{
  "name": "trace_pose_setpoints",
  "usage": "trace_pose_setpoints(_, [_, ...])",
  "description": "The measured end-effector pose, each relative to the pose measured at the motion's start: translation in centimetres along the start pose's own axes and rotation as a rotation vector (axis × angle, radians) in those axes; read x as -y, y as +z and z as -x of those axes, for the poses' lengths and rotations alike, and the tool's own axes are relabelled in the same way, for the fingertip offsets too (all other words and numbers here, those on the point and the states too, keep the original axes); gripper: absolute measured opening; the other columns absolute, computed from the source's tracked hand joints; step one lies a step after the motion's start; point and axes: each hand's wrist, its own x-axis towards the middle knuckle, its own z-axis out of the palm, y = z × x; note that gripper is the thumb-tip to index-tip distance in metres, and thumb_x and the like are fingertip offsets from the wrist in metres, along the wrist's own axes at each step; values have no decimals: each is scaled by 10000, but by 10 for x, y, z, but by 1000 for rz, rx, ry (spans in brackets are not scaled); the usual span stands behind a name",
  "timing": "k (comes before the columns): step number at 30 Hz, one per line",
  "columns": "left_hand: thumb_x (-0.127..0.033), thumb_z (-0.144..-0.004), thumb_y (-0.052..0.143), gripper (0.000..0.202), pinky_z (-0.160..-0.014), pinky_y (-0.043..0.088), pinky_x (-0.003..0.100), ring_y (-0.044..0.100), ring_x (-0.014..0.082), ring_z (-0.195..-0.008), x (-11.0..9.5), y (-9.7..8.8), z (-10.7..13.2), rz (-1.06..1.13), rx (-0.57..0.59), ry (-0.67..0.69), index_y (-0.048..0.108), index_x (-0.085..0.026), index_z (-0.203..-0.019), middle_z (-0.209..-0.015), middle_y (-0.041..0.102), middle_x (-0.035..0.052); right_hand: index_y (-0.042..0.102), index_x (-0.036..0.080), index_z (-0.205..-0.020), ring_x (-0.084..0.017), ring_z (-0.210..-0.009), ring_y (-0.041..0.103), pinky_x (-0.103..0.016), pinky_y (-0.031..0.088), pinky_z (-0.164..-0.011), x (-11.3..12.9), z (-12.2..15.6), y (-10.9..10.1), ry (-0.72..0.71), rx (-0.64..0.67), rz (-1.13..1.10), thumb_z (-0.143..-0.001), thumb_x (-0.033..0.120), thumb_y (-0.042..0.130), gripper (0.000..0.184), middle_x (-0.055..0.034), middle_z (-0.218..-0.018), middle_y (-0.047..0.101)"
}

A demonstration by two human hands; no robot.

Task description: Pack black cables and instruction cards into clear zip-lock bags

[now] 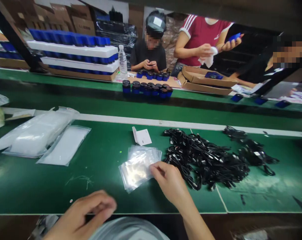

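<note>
Head view: the edge of a stack of clear plastic bags (137, 168) is grasped by the right hand (169, 183) on a green workbench (41, 186). A tangled pile of black cables (206, 160) is seen just beside the hand, and a white card (142, 136) lies near the stack. The left hand (82, 215) is loosely clenched at the bench edge; whether anything is held cannot be told.
</note>
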Motion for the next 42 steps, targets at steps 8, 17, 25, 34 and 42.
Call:
trace_pose_setpoints(8, [-410,-848,478,338,-738,535,227,683,167,-830,-51,46,-45,70,54,-10,621,-210,-1078,-993,707,40,593,145,-656,-97,-472,526,-211,450,-490,12,16,21,243,168,-940,-706,364,677,240,19,-530,567])
trace_pose_setpoints(17, [-383,-868,471,255,-640,502,183,663,147,-726,-48,37,-41,8,95,49,686,-246,-883,-757,689,-25,648,118,-675,-85,-496,574,-209,501,-531,16,12,24,249,312,-1087,-694,462,681,346,1,-566,613])
trace_pose_setpoints(25, [-403,-866,465,261,-610,498,160,671,128,-686,-53,38,-44,-34,95,56,666,-236,-885,-751,701,-30,658,125,-730,-103,-532,546,-220,450,-546,12,16,26,166,281,-951,-766,249,600,142,8,-577,588])
trace_pose_setpoints(34, [-265,-853,405,233,-499,433,216,583,124,-501,-49,37,-50,-389,-47,159,536,-208,-668,-581,598,-34,641,143,-770,-145,-666,598,-236,446,-629,21,20,23,-81,145,-410,-794,100,490,159,-34,-723,633])
trace_pose_setpoints(42, [-241,-868,398,228,-508,406,175,546,90,-511,-45,42,-48,-245,16,226,478,-210,-658,-595,553,-55,632,174,-904,-163,-720,644,-223,426,-633,25,28,19,-162,203,-272,-826,83,427,238,-48,-816,693])
